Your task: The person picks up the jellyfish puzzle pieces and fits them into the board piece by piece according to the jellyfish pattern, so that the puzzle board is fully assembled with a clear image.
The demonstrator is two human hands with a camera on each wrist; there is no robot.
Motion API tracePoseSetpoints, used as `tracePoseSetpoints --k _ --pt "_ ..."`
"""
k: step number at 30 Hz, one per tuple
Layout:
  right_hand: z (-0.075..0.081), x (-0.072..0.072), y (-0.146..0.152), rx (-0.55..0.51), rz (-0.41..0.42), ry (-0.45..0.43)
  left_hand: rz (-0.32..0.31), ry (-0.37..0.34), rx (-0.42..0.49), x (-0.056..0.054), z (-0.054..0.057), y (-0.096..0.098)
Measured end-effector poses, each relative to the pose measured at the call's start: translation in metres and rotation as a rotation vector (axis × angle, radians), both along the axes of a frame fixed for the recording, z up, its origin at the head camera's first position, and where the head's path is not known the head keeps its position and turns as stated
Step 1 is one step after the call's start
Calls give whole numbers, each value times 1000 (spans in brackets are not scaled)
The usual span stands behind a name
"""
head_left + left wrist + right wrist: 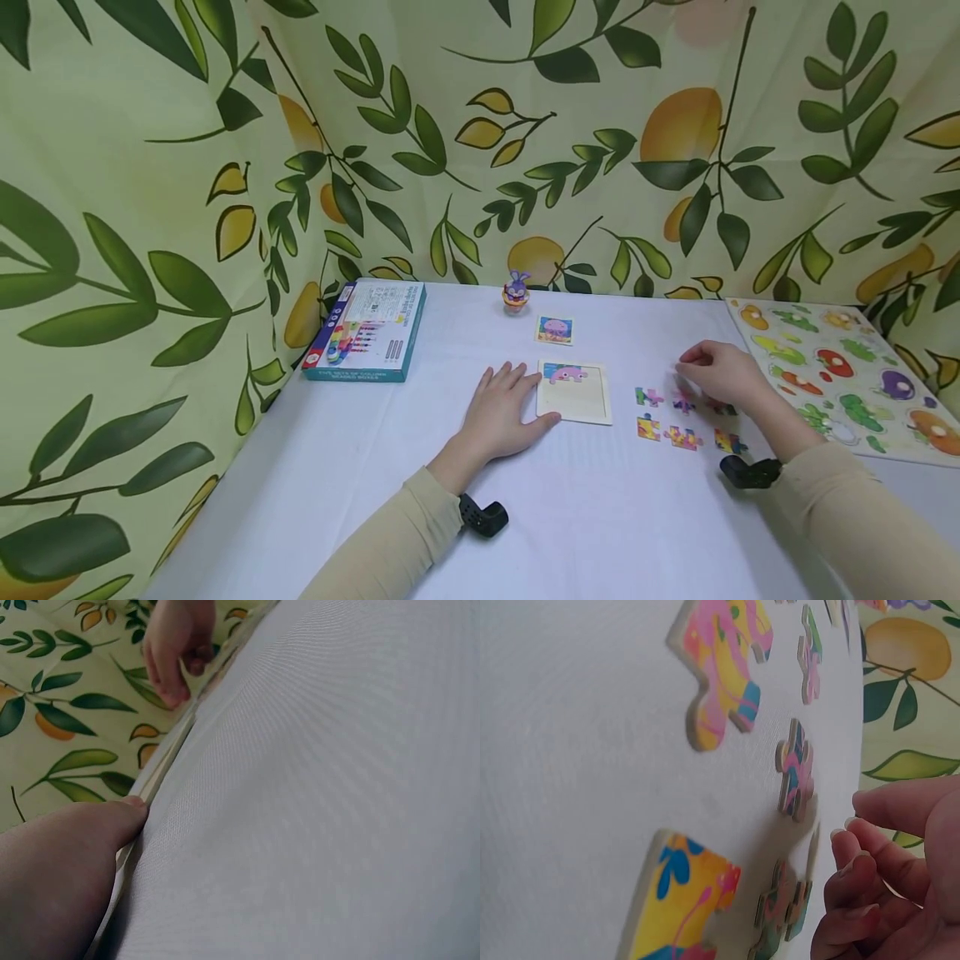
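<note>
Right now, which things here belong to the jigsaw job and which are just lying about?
Job:
- frame
- fitted pieces
- loose pieces
- card, probably the guide

Lying about, it seems:
- box
- toy
- vegetable board

Puzzle frame between box and board

On the table, a card lies behind the frame, a toy behind the card to its left. Loose pieces sit between frame and board, the right hand over their back row. The left hand touches the frame's left edge.
</note>
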State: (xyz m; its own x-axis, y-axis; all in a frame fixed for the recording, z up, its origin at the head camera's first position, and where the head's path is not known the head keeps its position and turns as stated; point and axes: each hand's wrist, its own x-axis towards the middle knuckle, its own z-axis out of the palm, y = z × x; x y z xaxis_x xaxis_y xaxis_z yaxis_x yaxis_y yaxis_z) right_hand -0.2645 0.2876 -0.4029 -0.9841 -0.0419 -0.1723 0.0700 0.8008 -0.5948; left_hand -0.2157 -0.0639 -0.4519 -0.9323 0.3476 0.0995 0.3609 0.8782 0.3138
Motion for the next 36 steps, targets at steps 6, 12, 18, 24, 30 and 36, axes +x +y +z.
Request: tracePoseSetpoints --k 6,12,18,24,30,36 --pt "0 0 7 21 -13 1 1 -6 2 0 -1 0" --pt "-1 -5 17 38 -23 -18 0 1 12 -1 -1 0" --pt "2 -3 25 60 -17 -9 0 -3 15 -1 -1 0" --pt "2 0 32 73 -20 -20 -1 -4 6 0 -1 0" --pt "1 0 39 67 -50 -66 2 -9 9 0 0 0" --pt "2 3 44 76 -76 -102 1 -5 7 1 0 1"
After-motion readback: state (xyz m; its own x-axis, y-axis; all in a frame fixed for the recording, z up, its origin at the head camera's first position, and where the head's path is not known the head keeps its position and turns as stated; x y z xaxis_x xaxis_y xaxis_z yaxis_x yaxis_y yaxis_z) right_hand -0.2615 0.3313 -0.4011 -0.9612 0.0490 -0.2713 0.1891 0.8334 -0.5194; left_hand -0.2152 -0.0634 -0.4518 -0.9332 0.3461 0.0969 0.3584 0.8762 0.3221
